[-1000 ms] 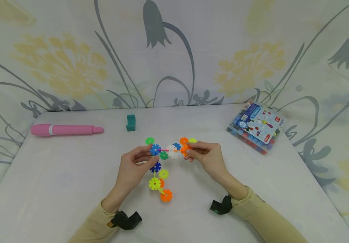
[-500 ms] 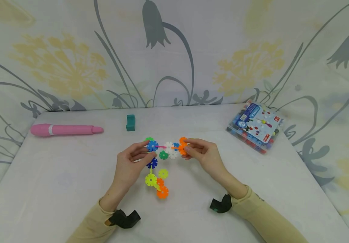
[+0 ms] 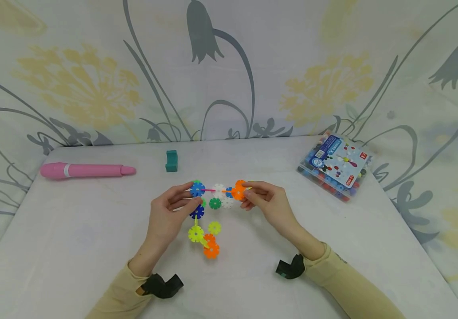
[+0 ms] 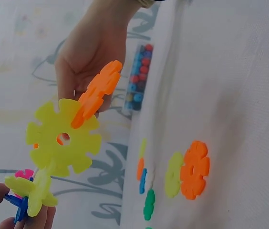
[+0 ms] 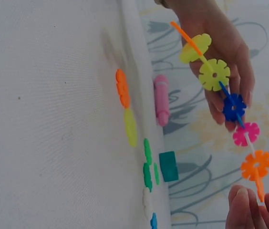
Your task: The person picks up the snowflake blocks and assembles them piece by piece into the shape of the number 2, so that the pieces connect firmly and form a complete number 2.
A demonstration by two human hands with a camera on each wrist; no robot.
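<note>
A chain of slotted plastic flower discs (image 3: 196,233) is held up between both hands. My left hand (image 3: 169,208) pinches it near a blue disc (image 3: 197,189), while a yellow and an orange disc (image 3: 211,249) hang at its lower end. At the other end, my right hand (image 3: 270,204) pinches an orange disc (image 3: 238,190). The right wrist view shows yellow discs (image 5: 214,75), a dark blue disc (image 5: 233,108), a pink disc (image 5: 245,134) and an orange disc (image 5: 256,165) joined in a line, with the left hand (image 5: 220,43) behind.
Loose discs lie on the white table under the chain, among them a green disc (image 3: 214,203) and a yellow disc (image 3: 214,227). A pink wand-shaped object (image 3: 93,170) lies back left, near a teal block (image 3: 171,161). A clear bead box (image 3: 335,166) sits back right.
My left hand has shifted slightly left and up, carrying its end of the chain along. The right hand has moved a little left. Loose discs stay where they were.
</note>
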